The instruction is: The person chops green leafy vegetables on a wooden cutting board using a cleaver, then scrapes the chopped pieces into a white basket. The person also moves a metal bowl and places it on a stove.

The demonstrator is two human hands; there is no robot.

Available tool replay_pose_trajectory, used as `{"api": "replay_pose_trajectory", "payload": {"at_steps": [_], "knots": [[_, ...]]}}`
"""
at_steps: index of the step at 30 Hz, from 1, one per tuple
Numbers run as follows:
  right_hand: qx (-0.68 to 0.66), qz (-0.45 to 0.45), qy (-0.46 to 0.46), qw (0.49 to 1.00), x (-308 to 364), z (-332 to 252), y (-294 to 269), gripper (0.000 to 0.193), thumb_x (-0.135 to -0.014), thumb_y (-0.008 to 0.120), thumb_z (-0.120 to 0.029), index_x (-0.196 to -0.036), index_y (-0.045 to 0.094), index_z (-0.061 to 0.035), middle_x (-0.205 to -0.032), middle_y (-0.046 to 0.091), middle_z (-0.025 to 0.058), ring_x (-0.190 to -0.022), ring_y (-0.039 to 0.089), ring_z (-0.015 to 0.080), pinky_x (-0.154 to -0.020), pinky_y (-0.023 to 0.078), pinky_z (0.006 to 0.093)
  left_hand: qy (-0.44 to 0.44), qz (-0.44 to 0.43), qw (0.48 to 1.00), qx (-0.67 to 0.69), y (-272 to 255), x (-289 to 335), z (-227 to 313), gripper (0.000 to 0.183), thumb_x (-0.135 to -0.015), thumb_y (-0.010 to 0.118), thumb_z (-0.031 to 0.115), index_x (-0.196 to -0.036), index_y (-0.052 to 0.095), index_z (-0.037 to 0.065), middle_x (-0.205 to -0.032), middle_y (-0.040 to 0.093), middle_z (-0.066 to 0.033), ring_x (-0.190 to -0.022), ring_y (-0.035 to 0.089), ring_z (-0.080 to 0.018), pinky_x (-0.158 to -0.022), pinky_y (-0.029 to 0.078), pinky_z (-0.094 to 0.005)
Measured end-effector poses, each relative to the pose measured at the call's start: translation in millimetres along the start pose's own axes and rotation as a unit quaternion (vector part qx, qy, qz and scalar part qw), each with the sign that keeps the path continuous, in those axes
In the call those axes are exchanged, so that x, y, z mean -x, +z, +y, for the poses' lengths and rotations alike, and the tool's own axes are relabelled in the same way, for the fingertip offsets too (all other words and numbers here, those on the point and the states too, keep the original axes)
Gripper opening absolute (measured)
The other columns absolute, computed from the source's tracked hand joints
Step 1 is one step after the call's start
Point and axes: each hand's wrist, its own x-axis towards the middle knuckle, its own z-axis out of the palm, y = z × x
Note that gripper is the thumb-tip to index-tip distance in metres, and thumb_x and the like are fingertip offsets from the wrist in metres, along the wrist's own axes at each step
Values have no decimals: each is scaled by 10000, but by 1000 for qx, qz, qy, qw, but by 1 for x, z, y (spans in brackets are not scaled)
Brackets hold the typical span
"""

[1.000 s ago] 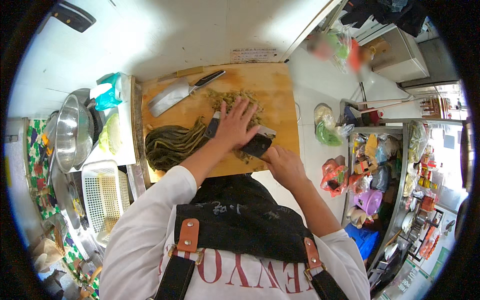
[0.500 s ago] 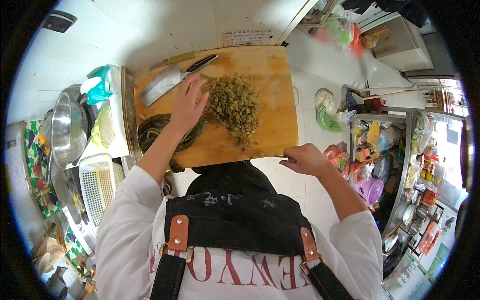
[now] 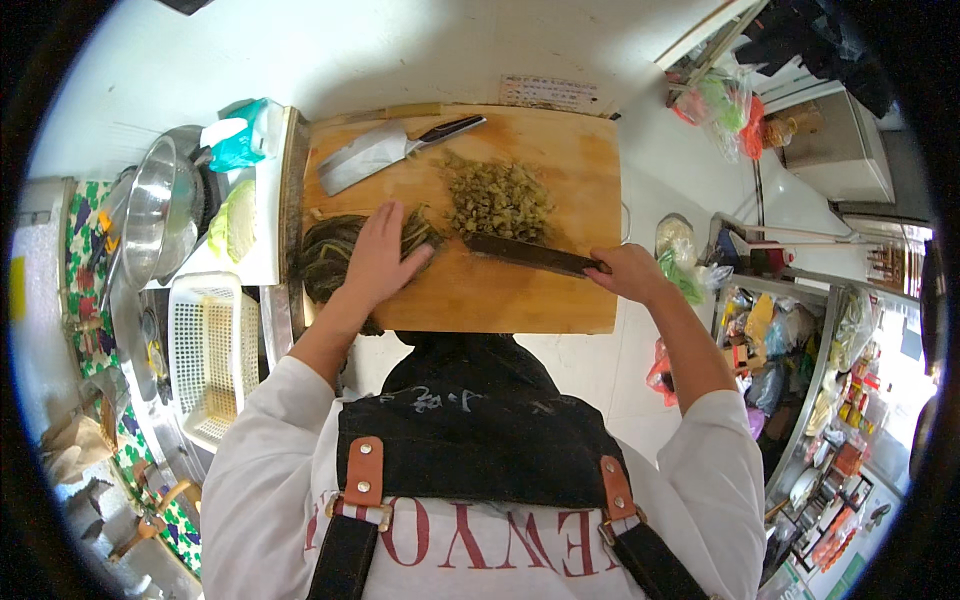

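Note:
My right hand (image 3: pixel 628 273) is closed around the handle of a knife (image 3: pixel 530 253). Its long dark blade lies across the wooden cutting board (image 3: pixel 470 308), with the tip pointing left along the near edge of a pile of chopped greens (image 3: pixel 500 198). On the left of the board is a heap of dark, wet leafy greens (image 3: pixel 325 252), which look pickled. My left hand (image 3: pixel 377 258) lies on that heap, fingers stretched forward and thumb apart, partly hiding the leaves. A wide-bladed cleaver (image 3: pixel 366 158) with a black handle rests untouched at the back of the board.
Left of the board are half a cabbage (image 3: pixel 234 222), a teal tissue pack (image 3: pixel 258 135), a steel bowl (image 3: pixel 165 215) and a white plastic basket (image 3: pixel 205 415). A wall stands behind the board. On the right, bagged goods fill a shelf (image 3: pixel 822 350).
My right hand has moved up from the board's near edge, bringing the knife over the board beside the chopped pile. My left hand has shifted from the pile's left side back onto the leafy heap.

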Motion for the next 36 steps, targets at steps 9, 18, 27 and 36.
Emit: {"api": "replay_pose_trajectory", "payload": {"at_steps": [9, 18, 27, 36], "knots": [[-80, 42, 27, 996, 19, -26, 12, 233, -851, 589, -290, -933, 552, -75, -746, 644, 161, -708, 620, 385, -647, 492, 474, -39, -147, 986, -65, 1, -15, 15, 824, -707, 748, 401, -1289, 368, -42, -1177, 467, -197, -1127, 471, -325, -977, 390, -399], [-162, 147, 93, 971, -4, -101, 60, 273, -887, 506, -210, -1115, 429, -80, -765, 624, 255, -734, 604, 460, -645, 470, 555, -63, -157, 986, -7, -1, -12, 14, 694, -703, 773, 333, -1188, 443, -37, -1151, 485, -187, -1106, 482, -331, -933, 410, -397], [-113, 183, 130, 968, -5, -160, 29, 198, -929, 467, -211, -1032, 430, -46, -693, 594, 265, -651, 580, 471, -571, 437, 578, 9, 36, 999, 27, 24, -20, 26, 707, -667, 810, 258, -1189, 433, -34, -1222, 437, -227, -1123, 460, -372, -928, 417, -436], [-12, 65, 134, 989, -15, -198, 17, 132, -913, 403, -156, -985, 414, -46, -909, 611, 240, -701, 613, 445, -599, 489, 531, 167, 78, 976, 118, 32, -4, 4, 297, -767, 683, 207, -1001, 576, 59, -1057, 505, -135, -1015, 491, -346, -861, 437, -432]]}}
